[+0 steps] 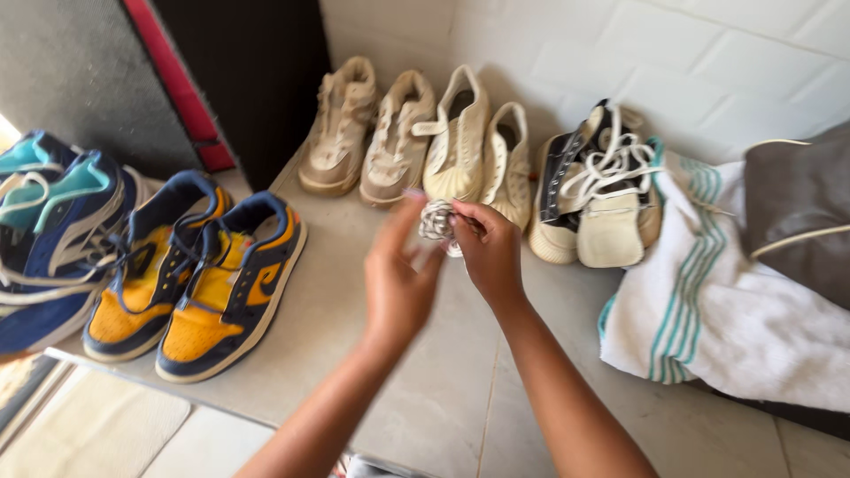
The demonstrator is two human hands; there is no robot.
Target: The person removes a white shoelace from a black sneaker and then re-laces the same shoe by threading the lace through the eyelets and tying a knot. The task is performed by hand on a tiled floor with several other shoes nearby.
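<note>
While both hands are lifted above the bench (381,372), they meet around a small bundle of white shoelace (437,219). The right hand (490,250) pinches the bundle with its fingertips closed on it. The left hand (398,279) is blurry, so it is hard to be sure, but its fingers seem loosely curled and touching the same lace. The lace hangs in the air just in front of a row of four cream shoes (412,137) by the wall. To the right of them sits a black and white high-top pair (595,190) (its laces are all loose). A white towel with green stripes (708,301) lies beside that pair. On the left are yellow and navy sneakers (197,274), and blue sneakers (49,239) sit further left.
</note>
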